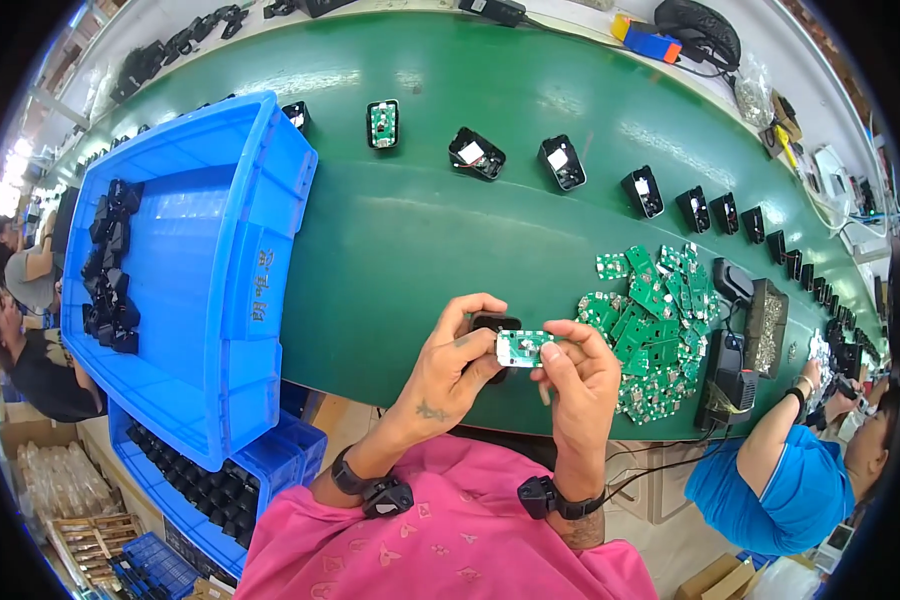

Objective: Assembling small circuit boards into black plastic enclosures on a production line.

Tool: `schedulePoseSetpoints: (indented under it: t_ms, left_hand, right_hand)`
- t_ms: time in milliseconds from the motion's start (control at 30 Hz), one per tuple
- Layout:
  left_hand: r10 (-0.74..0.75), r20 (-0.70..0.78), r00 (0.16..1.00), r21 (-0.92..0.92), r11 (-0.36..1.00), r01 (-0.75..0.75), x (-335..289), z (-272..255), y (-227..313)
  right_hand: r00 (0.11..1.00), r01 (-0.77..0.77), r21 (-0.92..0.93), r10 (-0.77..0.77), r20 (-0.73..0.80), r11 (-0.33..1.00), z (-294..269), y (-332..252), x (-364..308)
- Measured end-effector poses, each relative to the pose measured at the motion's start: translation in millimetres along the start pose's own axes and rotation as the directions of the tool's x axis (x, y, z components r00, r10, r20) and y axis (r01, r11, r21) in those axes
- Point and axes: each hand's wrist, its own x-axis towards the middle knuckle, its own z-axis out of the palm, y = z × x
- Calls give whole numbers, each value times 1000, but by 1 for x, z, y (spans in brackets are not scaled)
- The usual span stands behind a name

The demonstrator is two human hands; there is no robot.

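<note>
Near the bench's front edge, my left hand (444,374) is closed around a small black plastic housing (497,322), most of it hidden by my fingers and the board. My right hand (582,385) pinches a green circuit board (526,349) at its right end, between thumb and fingers. The board lies in front of the housing and overlaps it; whether they touch I cannot tell. Just right of my right hand spreads a heap of green circuit boards (653,318). Farther back stands an open black housing with a green board (383,124) inside.
A large blue crate (232,330) holding black parts (110,265) occupies the left side of the green bench (410,240). A curved row of black housings (642,192) runs to the far right. Right of the heap are a corded black device (727,380) and a screw tray (767,330). A co-worker (785,490) sits right.
</note>
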Motion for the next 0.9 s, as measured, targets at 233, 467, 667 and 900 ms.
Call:
schedulePoseSetpoints:
  t_ms: [233,467,667,900]
  left_hand:
    - [-83,87,993,-124,988,94,-1,3,6]
    - [-365,131,922,-406,828,386,3,0,9]
    - [-392,237,889,-546,703,456,7,-3,11]
    - [-413,96,906,-402,816,415,4,7,11]
  right_hand:
    - [999,-40,-62,40,-1,997,-1,0,-2]
    - [995,96,-281,-83,57,955,-4,10,-2]
    - [984,177,-433,-169,56,884,-3,5,-1]
    - [936,316,-555,-348,50,769,12,-3,-2]
